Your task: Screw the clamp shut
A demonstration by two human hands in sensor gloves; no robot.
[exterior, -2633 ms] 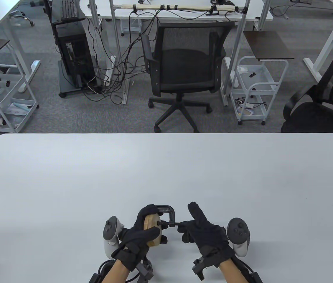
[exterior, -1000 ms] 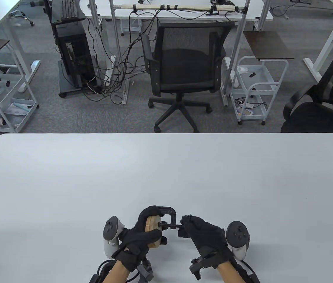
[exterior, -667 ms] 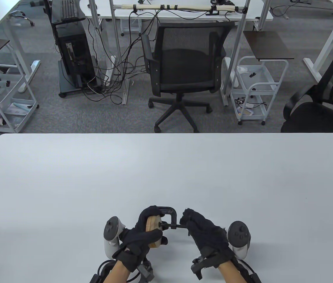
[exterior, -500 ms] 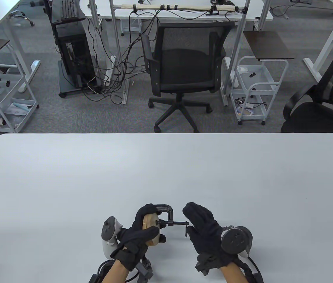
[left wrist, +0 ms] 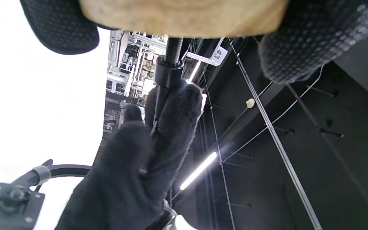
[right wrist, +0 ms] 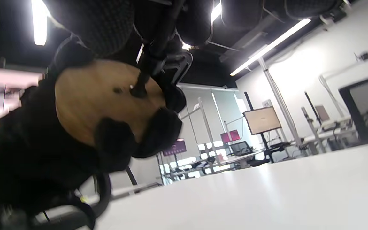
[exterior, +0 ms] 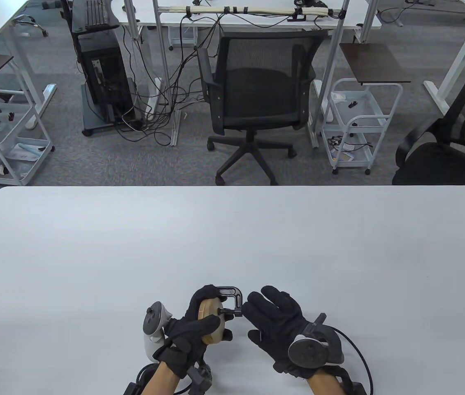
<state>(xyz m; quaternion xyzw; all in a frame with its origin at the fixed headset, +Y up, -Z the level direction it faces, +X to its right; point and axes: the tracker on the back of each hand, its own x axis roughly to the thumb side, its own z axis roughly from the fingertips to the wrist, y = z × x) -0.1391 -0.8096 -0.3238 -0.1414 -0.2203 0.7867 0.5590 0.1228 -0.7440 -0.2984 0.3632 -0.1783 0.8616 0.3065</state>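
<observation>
left hand (exterior: pixel 193 329) grips wooden disc (exterior: pixel 211 319) set in black clamp (exterior: pixel 232 297), held just above white table (exterior: pixel 232 247) near its front edge. clamp screw (left wrist: pixel 170 60) bears on disc face. right hand (exterior: pixel 275 321), just right of clamp, fingers (left wrist: pixel 174 115) wrapped around screw end; handle hidden beneath them. office chair (exterior: pixel 257 94) stands beyond table's far edge.

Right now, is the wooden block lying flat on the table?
No: the left hand holds the wooden block up on edge, inside the clamp, above the table.
</observation>
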